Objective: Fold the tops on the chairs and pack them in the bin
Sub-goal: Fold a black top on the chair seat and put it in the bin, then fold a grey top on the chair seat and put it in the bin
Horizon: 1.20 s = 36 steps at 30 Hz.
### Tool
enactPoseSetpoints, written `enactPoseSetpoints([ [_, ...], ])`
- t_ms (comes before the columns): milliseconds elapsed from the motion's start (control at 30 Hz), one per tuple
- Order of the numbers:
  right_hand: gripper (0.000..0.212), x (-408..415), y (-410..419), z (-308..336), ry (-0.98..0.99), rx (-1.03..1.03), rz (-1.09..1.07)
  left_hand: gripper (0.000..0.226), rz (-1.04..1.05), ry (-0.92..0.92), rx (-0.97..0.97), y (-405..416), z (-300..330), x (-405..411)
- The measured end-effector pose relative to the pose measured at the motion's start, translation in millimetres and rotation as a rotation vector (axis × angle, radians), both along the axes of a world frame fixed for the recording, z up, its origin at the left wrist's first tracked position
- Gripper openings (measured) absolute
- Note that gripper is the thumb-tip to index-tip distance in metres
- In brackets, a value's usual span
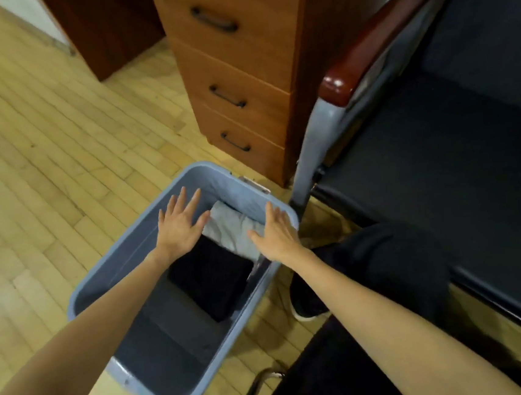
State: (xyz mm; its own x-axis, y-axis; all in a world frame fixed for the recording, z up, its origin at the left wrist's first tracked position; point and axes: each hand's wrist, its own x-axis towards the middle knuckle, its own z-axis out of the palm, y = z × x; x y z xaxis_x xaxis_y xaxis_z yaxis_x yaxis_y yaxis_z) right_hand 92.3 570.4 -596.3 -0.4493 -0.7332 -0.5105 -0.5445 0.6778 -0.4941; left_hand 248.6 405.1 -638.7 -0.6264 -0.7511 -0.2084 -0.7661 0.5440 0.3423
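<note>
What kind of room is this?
Probably an office or waiting room. There is a wooden drawer cabinet, a padded chair with a wooden armrest, and a wood floor. A blue bin on the floor holds folded tops.

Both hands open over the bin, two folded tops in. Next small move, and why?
Probably lift both hands clear: left hand and right hand hold nothing, the grey top and black top already lie folded inside the bin.

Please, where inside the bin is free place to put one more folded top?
The near half of the blue plastic bin, between its near wall and the folded black top, shows bare floor. The far end is crowded: folded grey top, left hand, right hand.
</note>
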Motion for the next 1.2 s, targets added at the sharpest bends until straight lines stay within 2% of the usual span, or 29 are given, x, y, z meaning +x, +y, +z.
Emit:
enactPoseSetpoints([
  [133,0.088,-53,33,64,0.141,-0.080,-0.050,0.071,-0.129,0.050,-0.090,30,67,-56],
  [300,0.087,-110,100,129,0.245,-0.173,-0.200,0.061,-0.255,0.172,-0.116,85,138,-137],
  [567,0.087,-197,246,182,0.324,-0.223,-0.476,0.061,-0.587,0.242,-0.232,204,201,-270],
  [733,0.087,-237,360,161,0.319,-0.226,-0.688,0.058,-0.728,0.230,-0.157,305,189,-338],
  [867,0.088,-253,457,123,0.274,-0.141,-0.853,0.058,-0.899,0.137,-0.052,388,155,-379],
  [1067,0.088,-260,581,79,0.192,-0.131,-1.144,0.060,-1.158,0.023,-0.040,502,114,-451],
  [1200,0.088,-271,629,62,0.186,-0.223,-1.265,0.065,-1.264,-0.031,-0.098,563,92,-506],
])
